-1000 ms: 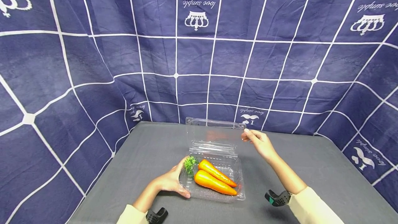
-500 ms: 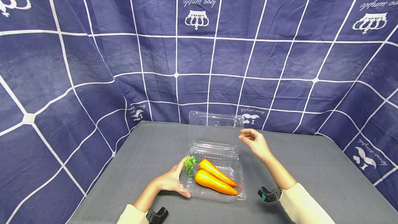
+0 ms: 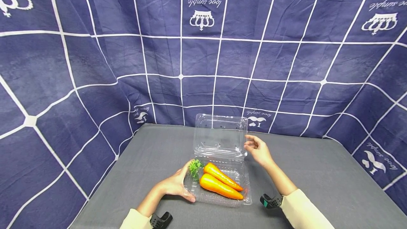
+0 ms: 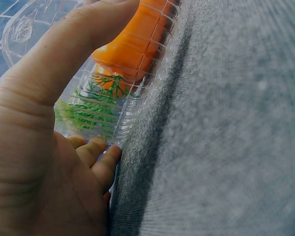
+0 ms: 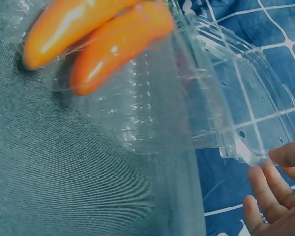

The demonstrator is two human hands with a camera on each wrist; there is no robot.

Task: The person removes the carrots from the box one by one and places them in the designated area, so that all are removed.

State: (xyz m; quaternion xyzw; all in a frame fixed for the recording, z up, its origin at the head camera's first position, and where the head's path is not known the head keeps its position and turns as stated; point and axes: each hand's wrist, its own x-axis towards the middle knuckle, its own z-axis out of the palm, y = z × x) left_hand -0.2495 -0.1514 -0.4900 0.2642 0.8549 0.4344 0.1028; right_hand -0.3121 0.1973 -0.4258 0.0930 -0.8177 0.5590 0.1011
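Hands: left hand point(image 3: 173, 186) grips left end of clear plastic box point(image 3: 236, 170), thumb at near corner, fingers against end wall. Right hand point(image 3: 260, 153) just beside right edge of raised lid point(image 3: 220, 137), fingers loosely bent, thumb parted from them; cannot tell whether fingertips touch plastic. Lid stands up from far side of box. Two carrots point(image 3: 219, 187) inside box, side by side, thick ends toward left hand, next to green leaves point(image 3: 196, 167). Box flat on grey table point(image 3: 305, 176). Black wristbands point(image 3: 271, 201) on both wrists. Blue cloth point(image 3: 200, 59) with white lines behind.
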